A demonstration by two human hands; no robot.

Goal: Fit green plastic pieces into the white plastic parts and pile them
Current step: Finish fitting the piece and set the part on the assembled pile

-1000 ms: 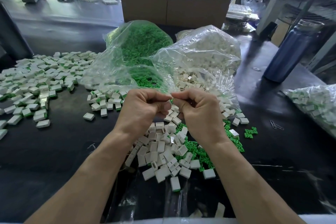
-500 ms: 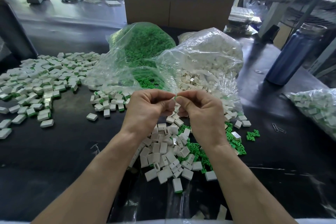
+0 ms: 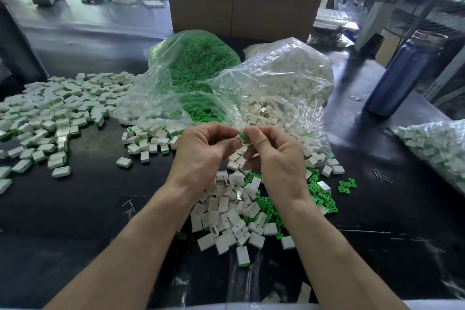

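Observation:
My left hand (image 3: 203, 151) and my right hand (image 3: 274, 156) meet above the middle of the black table. The left fingers pinch a small white part (image 3: 237, 136). Against it the right fingers pinch a green piece (image 3: 243, 136). Below the hands lies a heap of loose white parts (image 3: 226, 211) mixed with green pieces (image 3: 319, 196). A wide pile of fitted white-and-green parts (image 3: 50, 113) spreads at the left. Behind the hands sit an open clear bag of green pieces (image 3: 196, 63) and a clear bag of white parts (image 3: 289, 75).
A blue bottle (image 3: 402, 73) stands at the right. Another clear bag of fitted parts (image 3: 437, 148) lies at the right edge. A cardboard box (image 3: 241, 7) stands behind the bags. Two paper clips (image 3: 382, 175) lie on the table (image 3: 88, 209).
The two hands stay together at the same place. The green piece shows a little more between the fingertips now. The view has shifted slightly.

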